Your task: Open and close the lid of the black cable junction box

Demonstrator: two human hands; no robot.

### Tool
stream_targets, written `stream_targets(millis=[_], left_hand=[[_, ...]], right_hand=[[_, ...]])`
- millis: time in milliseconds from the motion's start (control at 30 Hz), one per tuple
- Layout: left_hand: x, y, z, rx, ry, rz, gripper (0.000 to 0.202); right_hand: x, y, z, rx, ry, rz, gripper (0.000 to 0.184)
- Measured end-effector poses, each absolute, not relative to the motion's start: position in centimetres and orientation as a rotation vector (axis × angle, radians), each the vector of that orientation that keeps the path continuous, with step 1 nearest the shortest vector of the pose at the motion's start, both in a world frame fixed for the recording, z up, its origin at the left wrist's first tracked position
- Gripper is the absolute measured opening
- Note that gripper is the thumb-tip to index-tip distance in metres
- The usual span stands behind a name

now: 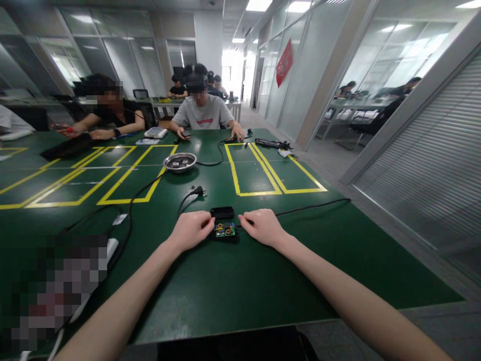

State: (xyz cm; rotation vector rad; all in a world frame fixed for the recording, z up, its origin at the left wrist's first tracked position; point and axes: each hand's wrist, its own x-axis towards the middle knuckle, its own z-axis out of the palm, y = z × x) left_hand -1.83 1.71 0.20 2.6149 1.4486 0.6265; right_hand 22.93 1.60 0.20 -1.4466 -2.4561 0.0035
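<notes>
In the head view, a circuit board (225,230) is seen lying between the two hands on the green table (293,301), set over a dark case part (229,239). Its left side is met by the thumb of the left hand (193,228), whose fingers are curled; whether anything is gripped cannot be made out. The right hand (263,226) is held just right of the board, fingers bent and thumb brought near them; its grip cannot be told either. Another black case part (221,212) is placed just beyond the board, and a plug (199,190) farther off.
</notes>
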Motion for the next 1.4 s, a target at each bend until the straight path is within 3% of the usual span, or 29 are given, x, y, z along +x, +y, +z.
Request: stream_targets(millis=[100,367,1400], left_hand=[[-1.9,1.6,0.2,2.579,1.323,0.587,0.036],[-2.6,1.3,0.6,2.593,1.187,0.422,0.051],[-2.7,1.8,0.4,2.555,1.315,0.424,0.037]], right_hand=[[23.0,1.0,0.5,-1.462,-2.457,0.001,0.046],[22.0,0.5,0.7,-1.528,-2.484,-0.004,0.044],[23.0,2.5,-0.2,-1.462,-2.239,0.169,0.047]])
